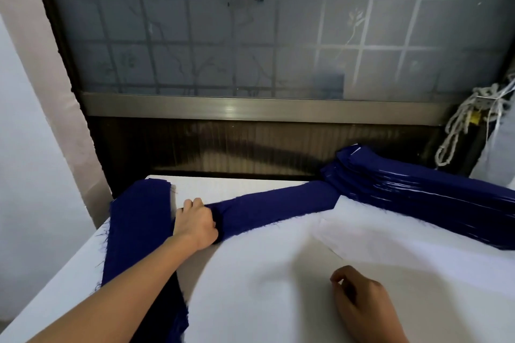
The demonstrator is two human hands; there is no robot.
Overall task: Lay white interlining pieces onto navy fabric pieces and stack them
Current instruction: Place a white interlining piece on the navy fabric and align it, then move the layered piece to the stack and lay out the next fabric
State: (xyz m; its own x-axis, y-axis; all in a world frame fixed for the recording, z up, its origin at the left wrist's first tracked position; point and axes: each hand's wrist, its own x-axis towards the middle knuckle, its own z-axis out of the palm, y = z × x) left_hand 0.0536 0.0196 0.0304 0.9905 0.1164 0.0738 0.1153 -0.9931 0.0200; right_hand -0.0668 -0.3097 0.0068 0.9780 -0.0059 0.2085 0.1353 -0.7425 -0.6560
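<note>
On the white table (250, 301), the left hand (195, 224) clenches a navy strip (278, 207). Right hand (362, 303) rests loosely curled, holding nothing. No writing shows.

A small garment workshop or home sewing room, judging by the cut cloth everywhere. White-covered table (83, 273) pushed against a frosted window (250, 22) with a grid of bars showing behind the glass. Tall stack of navy fabric pieces (418, 192) at the far right, thin white layers showing between them along the edge. Long navy strip (133, 231) with frayed edges draped over the left side, another navy piece (273, 209) across the middle. Sheets of white interlining (390, 237) spread flat. Bundle of white cord (468, 120) hanging in the right corner.
</note>
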